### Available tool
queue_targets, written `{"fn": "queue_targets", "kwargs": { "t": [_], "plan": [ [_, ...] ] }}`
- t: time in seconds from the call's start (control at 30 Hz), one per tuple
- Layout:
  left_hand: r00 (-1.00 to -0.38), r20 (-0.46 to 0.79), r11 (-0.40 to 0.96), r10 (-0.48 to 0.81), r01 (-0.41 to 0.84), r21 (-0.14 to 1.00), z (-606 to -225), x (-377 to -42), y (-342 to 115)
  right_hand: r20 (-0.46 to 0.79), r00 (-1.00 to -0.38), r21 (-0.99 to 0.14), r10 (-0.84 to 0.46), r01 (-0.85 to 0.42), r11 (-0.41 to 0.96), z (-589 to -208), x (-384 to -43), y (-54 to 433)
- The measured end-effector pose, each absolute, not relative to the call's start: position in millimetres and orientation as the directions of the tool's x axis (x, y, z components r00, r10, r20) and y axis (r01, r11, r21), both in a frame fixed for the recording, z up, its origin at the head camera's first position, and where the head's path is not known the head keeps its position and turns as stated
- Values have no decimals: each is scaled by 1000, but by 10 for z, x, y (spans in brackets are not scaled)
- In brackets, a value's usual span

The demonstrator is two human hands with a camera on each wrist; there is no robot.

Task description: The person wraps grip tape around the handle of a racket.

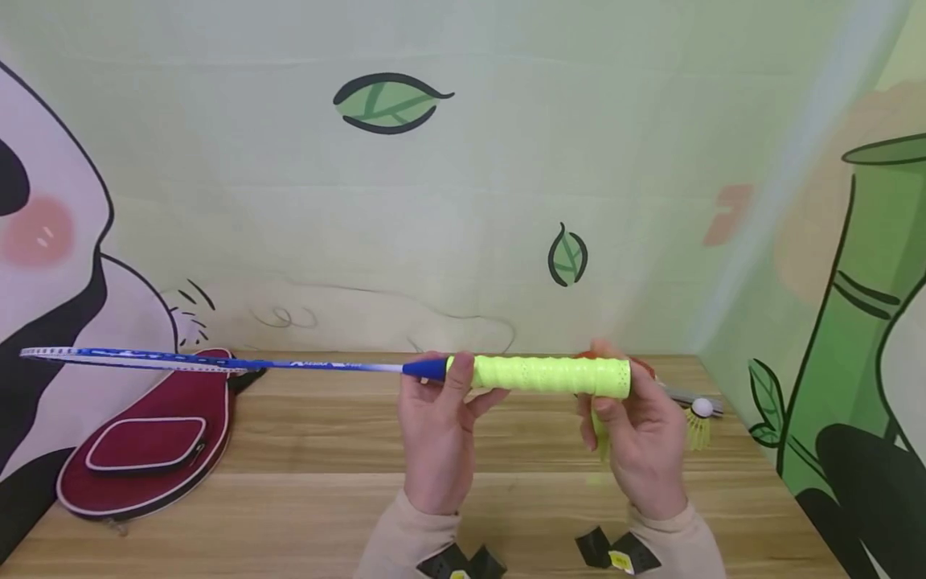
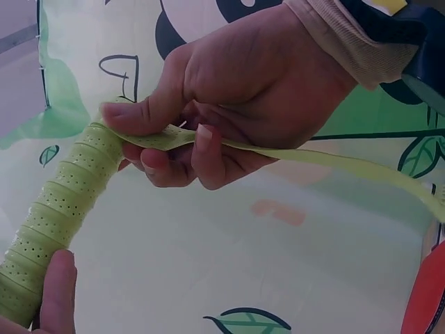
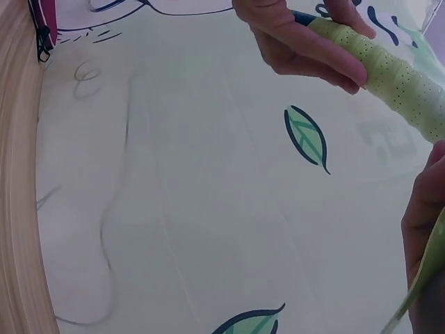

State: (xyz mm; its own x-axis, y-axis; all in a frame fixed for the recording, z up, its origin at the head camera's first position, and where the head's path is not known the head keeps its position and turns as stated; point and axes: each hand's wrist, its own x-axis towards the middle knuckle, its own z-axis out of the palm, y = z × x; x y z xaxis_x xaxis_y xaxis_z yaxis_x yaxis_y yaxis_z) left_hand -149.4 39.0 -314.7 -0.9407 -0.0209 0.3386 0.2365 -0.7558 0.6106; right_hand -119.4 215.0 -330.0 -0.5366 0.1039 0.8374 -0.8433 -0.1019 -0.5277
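Note:
A badminton racket (image 1: 311, 365) is held level above the table, its blue-and-white head (image 1: 123, 358) seen edge-on at the left. Bright yellow-green grip tape (image 1: 538, 373) with small holes winds in overlapping turns around the handle. My left hand (image 1: 437, 438) holds the handle near the blue cone, thumb in front. At the butt end, my right hand (image 1: 647, 442) pinches the tape between thumb and fingers. From there a loose strip of tape (image 2: 327, 158) trails away past the right fingers in the left wrist view.
A dark red racket case (image 1: 148, 442) with a zipped pocket lies on the wooden table (image 1: 318, 498) at the left. At the right are a yellow shuttlecock (image 1: 700, 408) and a red and grey object (image 1: 683, 396), partly hidden behind my right hand. A printed cloth backdrop stands behind.

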Motion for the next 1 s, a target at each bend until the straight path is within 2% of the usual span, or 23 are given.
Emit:
{"fn": "queue_targets", "kwargs": {
  "t": [0.07,0.27,0.43,0.6,0.83,1.0],
  "plan": [
    [-943,333,-760,-13,225,610,-3155,-1497,396,834,-540,-532,110,-841,-94,-3297,-1188,2139],
    [-907,419,-825,48,201,529,-3159,-1489,405,795,-587,-572,150,-809,-133,-3293,-1169,2142],
    [-897,441,-819,19,239,521,-3164,-1484,410,785,-610,-596,108,-791,-139,-3293,-1163,2186],
    [-917,400,-810,5,230,539,-3165,-1482,418,800,-585,-576,132,-811,-107,-3305,-1189,2184],
    [-934,356,-801,12,204,562,-3146,-1473,402,837,-514,-500,186,-858,-122,-3329,-1244,2198],
    [-942,334,-779,8,204,593,-3134,-1473,378,840,-519,-504,159,-854,-126,-3347,-1245,2211]
  ]
}}
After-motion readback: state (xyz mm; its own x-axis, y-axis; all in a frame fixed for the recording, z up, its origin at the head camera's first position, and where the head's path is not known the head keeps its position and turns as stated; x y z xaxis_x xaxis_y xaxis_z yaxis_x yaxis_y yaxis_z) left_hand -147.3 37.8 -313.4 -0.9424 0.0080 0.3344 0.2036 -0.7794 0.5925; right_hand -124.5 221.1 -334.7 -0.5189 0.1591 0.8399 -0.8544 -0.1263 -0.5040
